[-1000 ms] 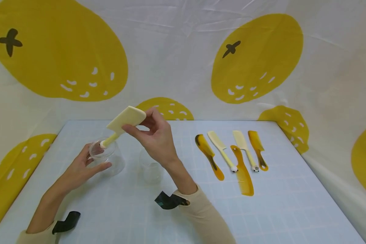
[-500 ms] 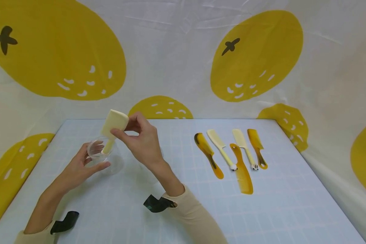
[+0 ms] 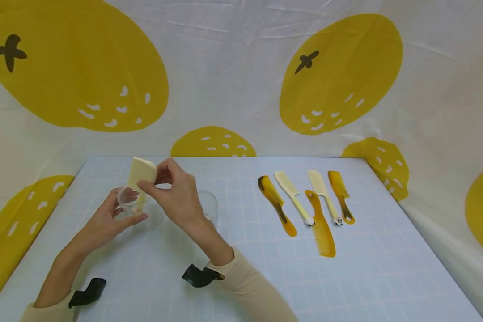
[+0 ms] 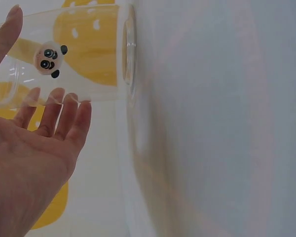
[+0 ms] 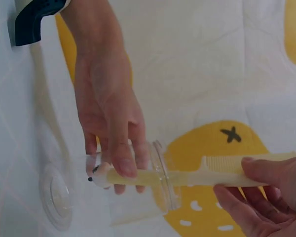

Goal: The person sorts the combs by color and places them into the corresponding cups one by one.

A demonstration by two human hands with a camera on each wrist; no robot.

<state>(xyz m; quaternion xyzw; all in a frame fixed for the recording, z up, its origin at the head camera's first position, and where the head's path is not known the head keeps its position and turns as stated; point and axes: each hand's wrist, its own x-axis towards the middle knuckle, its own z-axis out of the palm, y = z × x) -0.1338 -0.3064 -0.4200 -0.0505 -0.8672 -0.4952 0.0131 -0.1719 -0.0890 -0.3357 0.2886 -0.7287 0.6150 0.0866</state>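
While your left hand is gripping the clear cup at frame left, your right hand is pinching the panda-tipped comb by its toothed end, likely suiting light, stiff plastic.

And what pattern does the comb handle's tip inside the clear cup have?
A pale panda face with black markings; clearest in the left wrist view.

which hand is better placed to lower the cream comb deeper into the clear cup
Probably the right hand: it pinches the cream comb by its toothed end, its panda tip inside the clear cup. The left hand holds the cup, better placed to steady it.
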